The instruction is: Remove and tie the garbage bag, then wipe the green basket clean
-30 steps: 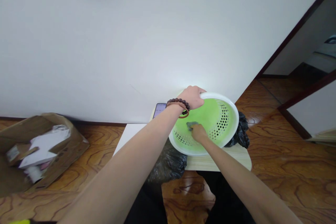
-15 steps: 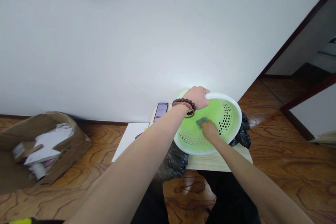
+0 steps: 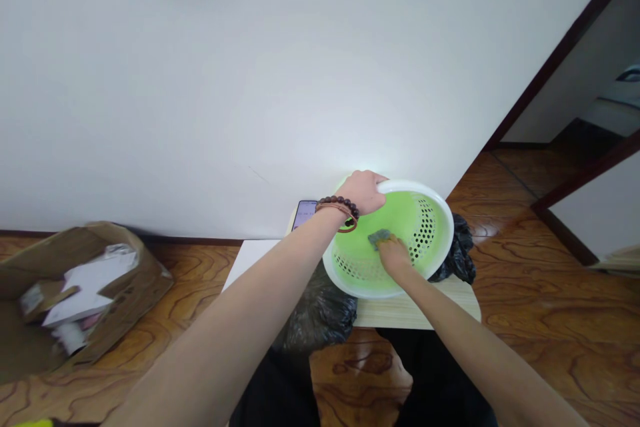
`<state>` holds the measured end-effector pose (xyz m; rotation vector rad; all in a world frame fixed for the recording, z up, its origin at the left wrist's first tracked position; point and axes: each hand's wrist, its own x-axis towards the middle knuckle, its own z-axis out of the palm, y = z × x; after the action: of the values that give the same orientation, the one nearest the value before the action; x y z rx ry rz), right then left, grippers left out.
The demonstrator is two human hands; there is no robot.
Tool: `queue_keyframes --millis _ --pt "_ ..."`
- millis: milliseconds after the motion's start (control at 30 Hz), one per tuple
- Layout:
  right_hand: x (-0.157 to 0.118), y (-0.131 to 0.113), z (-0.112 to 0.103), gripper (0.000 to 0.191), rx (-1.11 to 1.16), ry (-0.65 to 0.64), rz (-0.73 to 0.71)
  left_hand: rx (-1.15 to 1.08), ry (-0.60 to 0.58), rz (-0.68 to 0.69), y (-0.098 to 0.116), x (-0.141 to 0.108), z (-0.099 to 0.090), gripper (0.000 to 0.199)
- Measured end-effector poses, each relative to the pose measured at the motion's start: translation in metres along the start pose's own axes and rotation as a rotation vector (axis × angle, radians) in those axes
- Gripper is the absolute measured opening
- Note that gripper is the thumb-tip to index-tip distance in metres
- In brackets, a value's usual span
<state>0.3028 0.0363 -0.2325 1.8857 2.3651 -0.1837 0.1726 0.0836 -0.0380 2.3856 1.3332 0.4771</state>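
A round green plastic basket (image 3: 440, 260) with a white rim and perforated sides is tilted over a small light-wood table (image 3: 395, 315). My left hand (image 3: 363, 192), with a beaded bracelet at the wrist, grips the far-left part of the rim; its fingertips are partly hidden. Inside the basket, my right hand (image 3: 393, 255) pinches a grey-green cloth (image 3: 379, 238) against the green bottom. Black plastic bags (image 3: 325, 307) bulge out at both sides under the basket.
A phone (image 3: 304, 213) lies by the wall, partly behind my left forearm. Near it is a white board (image 3: 250, 257). On the floor at left stands an open cardboard box (image 3: 143, 280) with papers in it. A white wall (image 3: 225, 80) rises behind the table.
The basket and both hands sit slightly further left in the view. Within the basket, the cloth and right hand have shifted only a little. Both grips stay the same.
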Motion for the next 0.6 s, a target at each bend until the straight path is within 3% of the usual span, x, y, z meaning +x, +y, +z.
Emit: queue_keyframes --millis 333,500,600 --pt "-0.003 0.0 0.001 0.033 -0.048 0.036 -0.002 -0.033 0.089 -0.039 0.006 -0.009 0.01 0.047" --pt "-0.005 0.007 -0.018 0.033 -0.041 0.027 0.022 -0.002 0.106 -0.24 -0.011 -0.025 -0.001 0.046" --pt "-0.004 0.004 -0.028 0.033 -0.016 0.003 0.03 0.142 0.157 -0.333 -0.016 -0.035 -0.01 0.053"
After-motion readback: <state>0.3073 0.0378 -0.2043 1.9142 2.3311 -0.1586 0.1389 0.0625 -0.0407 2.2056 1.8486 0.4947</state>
